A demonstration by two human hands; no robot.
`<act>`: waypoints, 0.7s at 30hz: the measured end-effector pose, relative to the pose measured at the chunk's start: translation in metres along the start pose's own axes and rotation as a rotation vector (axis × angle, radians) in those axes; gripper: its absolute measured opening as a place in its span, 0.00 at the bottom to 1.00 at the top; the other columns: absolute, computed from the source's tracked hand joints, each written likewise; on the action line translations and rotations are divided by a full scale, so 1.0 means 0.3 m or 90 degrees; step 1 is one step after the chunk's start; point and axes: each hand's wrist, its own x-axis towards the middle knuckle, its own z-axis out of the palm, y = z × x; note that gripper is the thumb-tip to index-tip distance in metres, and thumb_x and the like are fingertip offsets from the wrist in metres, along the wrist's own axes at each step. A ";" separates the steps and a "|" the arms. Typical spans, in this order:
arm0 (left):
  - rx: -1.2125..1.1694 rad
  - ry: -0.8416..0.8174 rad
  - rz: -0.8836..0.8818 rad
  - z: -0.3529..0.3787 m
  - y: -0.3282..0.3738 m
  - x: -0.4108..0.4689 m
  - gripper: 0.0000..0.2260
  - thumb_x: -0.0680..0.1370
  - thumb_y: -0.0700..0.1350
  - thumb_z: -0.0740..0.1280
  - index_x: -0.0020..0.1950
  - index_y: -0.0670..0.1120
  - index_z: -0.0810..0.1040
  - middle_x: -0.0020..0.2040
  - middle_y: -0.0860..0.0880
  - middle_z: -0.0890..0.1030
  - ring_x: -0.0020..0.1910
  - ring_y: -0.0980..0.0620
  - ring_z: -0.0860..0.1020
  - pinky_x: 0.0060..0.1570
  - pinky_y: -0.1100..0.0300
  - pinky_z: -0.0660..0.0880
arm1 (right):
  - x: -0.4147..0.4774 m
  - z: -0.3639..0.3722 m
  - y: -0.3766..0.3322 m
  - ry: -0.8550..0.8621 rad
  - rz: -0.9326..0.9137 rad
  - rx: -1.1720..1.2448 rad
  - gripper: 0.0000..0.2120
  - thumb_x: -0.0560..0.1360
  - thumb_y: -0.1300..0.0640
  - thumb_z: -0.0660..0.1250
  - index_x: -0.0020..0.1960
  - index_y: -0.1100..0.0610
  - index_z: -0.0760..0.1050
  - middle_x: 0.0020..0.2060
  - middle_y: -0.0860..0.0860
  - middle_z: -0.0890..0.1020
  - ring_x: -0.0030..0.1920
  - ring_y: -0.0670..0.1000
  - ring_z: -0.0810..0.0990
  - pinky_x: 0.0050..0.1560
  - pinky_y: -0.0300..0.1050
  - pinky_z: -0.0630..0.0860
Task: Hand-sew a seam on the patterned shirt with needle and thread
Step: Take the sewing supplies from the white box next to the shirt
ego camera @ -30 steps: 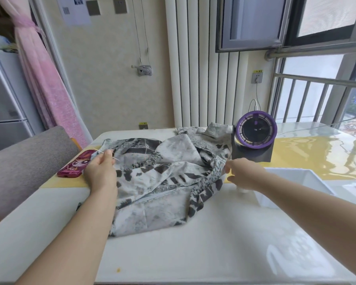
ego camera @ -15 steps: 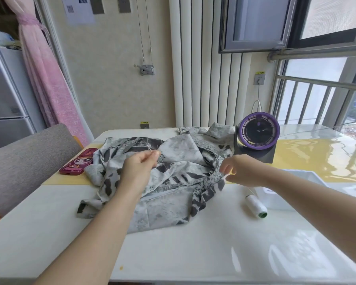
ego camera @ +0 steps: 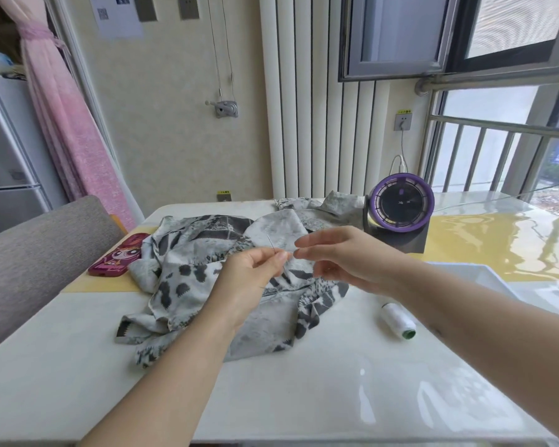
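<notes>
The grey and white patterned shirt point(ego camera: 207, 279) lies crumpled on the white table point(ego camera: 304, 382). My left hand point(ego camera: 255, 272) hovers over the shirt and pinches a thin needle point(ego camera: 270, 245) that points up and away. My right hand point(ego camera: 339, 256) is level with it, just to the right. Its thumb and forefinger tips pinch together beside the left fingertips, on a thread end too fine to see well. A white thread spool point(ego camera: 397, 319) with a green end lies on the table to the right of the shirt.
A purple and black desk fan point(ego camera: 400, 204) stands behind the shirt at the right. A pink phone point(ego camera: 118, 258) lies at the shirt's left edge. A white tray point(ego camera: 459, 275) is under my right forearm. A grey chair point(ego camera: 39, 253) sits on the left.
My left hand carried the needle from the shirt's left side to its middle and raised it. My right hand moved left to meet it. The shirt bunched toward the centre, uncovering the spool.
</notes>
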 end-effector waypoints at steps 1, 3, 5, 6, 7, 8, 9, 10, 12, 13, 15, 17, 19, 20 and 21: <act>0.002 -0.003 0.002 0.001 0.002 -0.001 0.05 0.76 0.47 0.68 0.42 0.54 0.81 0.32 0.61 0.81 0.35 0.67 0.77 0.46 0.66 0.72 | 0.003 0.012 0.005 -0.018 0.028 0.087 0.08 0.74 0.64 0.68 0.53 0.60 0.77 0.38 0.53 0.79 0.28 0.45 0.75 0.30 0.35 0.72; 0.004 -0.006 0.008 0.001 0.004 -0.004 0.05 0.77 0.47 0.67 0.43 0.53 0.81 0.31 0.62 0.81 0.34 0.69 0.76 0.46 0.65 0.71 | 0.007 0.028 0.010 -0.058 0.056 0.168 0.09 0.74 0.65 0.68 0.54 0.62 0.75 0.43 0.55 0.79 0.27 0.45 0.74 0.28 0.35 0.71; 0.002 -0.005 0.015 0.003 0.007 -0.009 0.04 0.77 0.47 0.66 0.45 0.52 0.81 0.31 0.63 0.80 0.33 0.69 0.75 0.45 0.67 0.71 | 0.012 0.040 0.016 -0.083 0.054 0.195 0.10 0.75 0.65 0.67 0.55 0.62 0.74 0.44 0.56 0.79 0.27 0.45 0.74 0.27 0.35 0.71; -0.003 -0.004 0.015 0.004 0.008 -0.012 0.05 0.77 0.47 0.66 0.45 0.52 0.81 0.31 0.63 0.81 0.33 0.69 0.75 0.44 0.68 0.71 | 0.015 0.044 0.019 -0.085 0.051 0.201 0.10 0.75 0.65 0.67 0.55 0.62 0.73 0.43 0.55 0.79 0.27 0.45 0.74 0.27 0.35 0.71; -0.010 -0.001 0.014 0.005 0.010 -0.016 0.05 0.78 0.46 0.66 0.45 0.52 0.81 0.32 0.62 0.81 0.34 0.69 0.76 0.43 0.69 0.71 | 0.017 0.049 0.021 -0.089 0.049 0.205 0.09 0.75 0.65 0.67 0.54 0.61 0.73 0.42 0.55 0.79 0.28 0.45 0.75 0.28 0.34 0.72; -0.017 0.002 0.011 0.005 0.011 -0.019 0.05 0.78 0.46 0.66 0.45 0.52 0.81 0.34 0.61 0.82 0.35 0.69 0.77 0.43 0.70 0.72 | 0.016 0.052 0.022 -0.094 0.049 0.205 0.07 0.75 0.65 0.67 0.53 0.61 0.74 0.41 0.55 0.79 0.28 0.45 0.76 0.28 0.34 0.72; -0.023 0.005 0.009 0.005 0.013 -0.021 0.05 0.78 0.46 0.66 0.45 0.51 0.82 0.35 0.60 0.83 0.36 0.68 0.78 0.44 0.71 0.72 | 0.016 0.055 0.022 -0.101 0.051 0.205 0.06 0.74 0.65 0.67 0.51 0.60 0.74 0.41 0.54 0.80 0.29 0.45 0.77 0.29 0.33 0.73; -0.026 0.007 0.007 0.003 0.014 -0.021 0.05 0.77 0.46 0.66 0.45 0.51 0.82 0.36 0.59 0.83 0.37 0.67 0.78 0.45 0.69 0.72 | 0.015 0.055 0.022 -0.106 0.053 0.208 0.04 0.74 0.65 0.67 0.49 0.60 0.75 0.40 0.54 0.80 0.30 0.45 0.78 0.29 0.33 0.74; -0.021 0.006 0.007 0.001 0.015 -0.022 0.05 0.77 0.47 0.67 0.44 0.51 0.82 0.37 0.58 0.84 0.38 0.67 0.78 0.48 0.66 0.72 | 0.014 0.053 0.022 -0.105 0.061 0.216 0.04 0.74 0.66 0.67 0.45 0.59 0.75 0.37 0.54 0.80 0.31 0.46 0.79 0.30 0.34 0.75; -0.018 0.003 0.008 0.001 0.016 -0.023 0.05 0.77 0.48 0.67 0.44 0.51 0.82 0.37 0.59 0.83 0.37 0.68 0.78 0.49 0.65 0.73 | 0.012 0.053 0.020 -0.101 0.063 0.217 0.04 0.74 0.66 0.67 0.43 0.59 0.75 0.36 0.54 0.80 0.31 0.46 0.80 0.30 0.34 0.75; -0.025 -0.001 0.008 0.001 0.019 -0.026 0.05 0.77 0.48 0.67 0.45 0.50 0.83 0.34 0.60 0.82 0.35 0.68 0.76 0.49 0.65 0.72 | 0.008 0.053 0.018 -0.092 0.061 0.209 0.05 0.73 0.67 0.68 0.41 0.59 0.76 0.32 0.52 0.80 0.30 0.45 0.80 0.30 0.34 0.75; -0.029 -0.001 0.006 0.002 0.020 -0.027 0.05 0.77 0.48 0.67 0.47 0.49 0.82 0.32 0.61 0.81 0.34 0.68 0.76 0.47 0.65 0.72 | 0.005 0.051 0.016 -0.086 0.051 0.198 0.05 0.73 0.66 0.68 0.40 0.59 0.76 0.30 0.52 0.80 0.30 0.45 0.80 0.31 0.33 0.76; -0.037 0.002 0.004 0.005 0.021 -0.026 0.05 0.77 0.47 0.67 0.48 0.49 0.82 0.32 0.61 0.80 0.34 0.68 0.76 0.47 0.66 0.72 | 0.006 0.046 0.016 -0.085 0.040 0.192 0.04 0.73 0.66 0.68 0.41 0.59 0.77 0.29 0.51 0.79 0.29 0.44 0.79 0.33 0.33 0.77; -0.041 0.002 0.002 0.005 0.020 -0.026 0.05 0.76 0.47 0.67 0.47 0.49 0.82 0.32 0.60 0.80 0.34 0.68 0.75 0.46 0.66 0.72 | 0.007 0.044 0.016 -0.086 0.037 0.189 0.03 0.73 0.65 0.68 0.41 0.60 0.77 0.29 0.51 0.79 0.29 0.44 0.78 0.33 0.33 0.77; -0.044 0.001 0.001 0.006 0.019 -0.025 0.05 0.76 0.47 0.67 0.47 0.49 0.82 0.32 0.60 0.80 0.33 0.68 0.75 0.46 0.66 0.73 | 0.008 0.041 0.017 -0.087 0.036 0.185 0.02 0.73 0.65 0.68 0.42 0.60 0.77 0.30 0.51 0.79 0.30 0.44 0.78 0.34 0.33 0.77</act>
